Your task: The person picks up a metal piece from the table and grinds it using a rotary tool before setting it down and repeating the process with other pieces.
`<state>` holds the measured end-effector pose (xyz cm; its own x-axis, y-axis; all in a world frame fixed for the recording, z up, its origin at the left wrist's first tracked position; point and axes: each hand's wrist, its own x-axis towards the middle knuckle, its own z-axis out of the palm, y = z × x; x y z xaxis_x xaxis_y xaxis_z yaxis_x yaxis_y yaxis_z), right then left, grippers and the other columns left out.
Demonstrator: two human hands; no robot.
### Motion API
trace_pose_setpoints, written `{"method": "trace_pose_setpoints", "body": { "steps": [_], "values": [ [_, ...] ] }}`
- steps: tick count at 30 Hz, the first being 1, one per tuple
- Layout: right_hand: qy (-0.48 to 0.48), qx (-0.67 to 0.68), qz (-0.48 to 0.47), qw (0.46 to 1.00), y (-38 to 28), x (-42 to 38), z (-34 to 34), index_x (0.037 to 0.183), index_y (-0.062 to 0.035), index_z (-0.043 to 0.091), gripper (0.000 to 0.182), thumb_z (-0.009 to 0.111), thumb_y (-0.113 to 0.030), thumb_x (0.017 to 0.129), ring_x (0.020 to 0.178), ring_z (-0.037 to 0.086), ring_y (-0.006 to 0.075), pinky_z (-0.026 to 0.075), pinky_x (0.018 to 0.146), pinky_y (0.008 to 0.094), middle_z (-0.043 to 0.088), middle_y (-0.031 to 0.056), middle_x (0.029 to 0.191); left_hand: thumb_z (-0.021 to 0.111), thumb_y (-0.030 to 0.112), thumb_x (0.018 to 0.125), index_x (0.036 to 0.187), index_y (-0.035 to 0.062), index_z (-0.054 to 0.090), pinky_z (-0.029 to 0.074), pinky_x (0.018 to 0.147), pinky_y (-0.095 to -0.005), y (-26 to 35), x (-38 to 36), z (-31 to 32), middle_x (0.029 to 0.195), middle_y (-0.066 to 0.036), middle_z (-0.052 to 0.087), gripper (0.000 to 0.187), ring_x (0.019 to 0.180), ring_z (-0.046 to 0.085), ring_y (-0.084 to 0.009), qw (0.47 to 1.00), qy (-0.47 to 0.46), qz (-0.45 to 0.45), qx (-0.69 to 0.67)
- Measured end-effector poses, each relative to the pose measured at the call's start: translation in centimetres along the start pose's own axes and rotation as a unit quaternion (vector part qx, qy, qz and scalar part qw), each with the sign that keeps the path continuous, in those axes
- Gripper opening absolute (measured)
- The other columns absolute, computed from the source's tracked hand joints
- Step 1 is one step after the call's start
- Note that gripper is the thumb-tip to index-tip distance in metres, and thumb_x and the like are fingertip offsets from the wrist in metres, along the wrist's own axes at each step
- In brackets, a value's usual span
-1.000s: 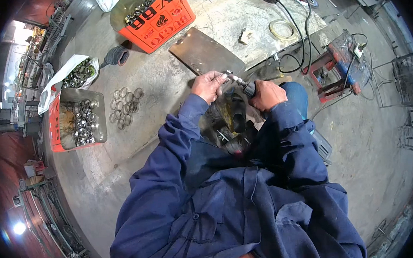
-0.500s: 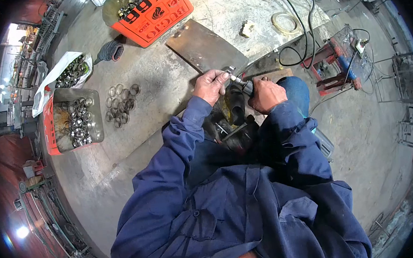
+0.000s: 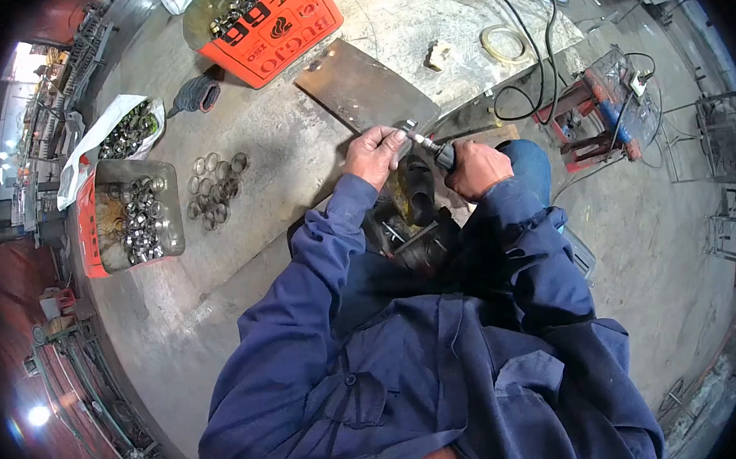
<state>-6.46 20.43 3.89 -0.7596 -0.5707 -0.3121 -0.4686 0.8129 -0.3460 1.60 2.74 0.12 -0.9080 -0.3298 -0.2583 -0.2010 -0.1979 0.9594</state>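
Observation:
In the head view, my left hand (image 3: 371, 156) pinches a small metal clamp (image 3: 411, 125) between thumb and fingers. Its band is mostly hidden. My right hand (image 3: 480, 170) wraps round a power drill (image 3: 445, 157), whose thin nose points up and left at the clamp and meets it or nearly so. The rear of the drill is hidden by my sleeve. Left of my hands, several metal rings (image 3: 215, 187) lie grouped on the table. Just below the hands stands a dark tubular metal piece (image 3: 419, 193).
A cut-open container (image 3: 179, 230) and a white sack (image 3: 120, 106) hold shiny metal parts at left. An orange container (image 3: 273, 38) stands behind a flat metal plate (image 3: 366, 85). A black glove-like sleeve (image 3: 196, 94), a tape roll (image 3: 504, 43) and cables (image 3: 537, 90) lie around. A red machine (image 3: 586, 116) stands at right.
The view has shifted very slightly. Both hands keep their hold, and the drill's nose stays at the clamp.

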Motion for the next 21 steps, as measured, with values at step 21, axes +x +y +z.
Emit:
{"method": "trace_pose_setpoints", "body": {
  "steps": [21],
  "values": [
    [-0.008, -0.006, -0.019, 1.000, 0.8, 0.8, 0.7, 0.090, -0.0050, 0.060, 0.032, 0.060, -0.022, 0.062, 0.082, 0.061, 0.0357, 0.048, 0.070, 0.0426, 0.062, 0.0200, 0.081, 0.063, 0.033, 0.082, 0.084, 0.0095, 0.062, 0.027, 0.038, -0.0183, -0.7, 0.7, -0.1, 0.055, 0.005, 0.048, 0.023, 0.042, 0.037, -0.0027, 0.999, 0.018, 0.029, 0.027]
  ]
}}
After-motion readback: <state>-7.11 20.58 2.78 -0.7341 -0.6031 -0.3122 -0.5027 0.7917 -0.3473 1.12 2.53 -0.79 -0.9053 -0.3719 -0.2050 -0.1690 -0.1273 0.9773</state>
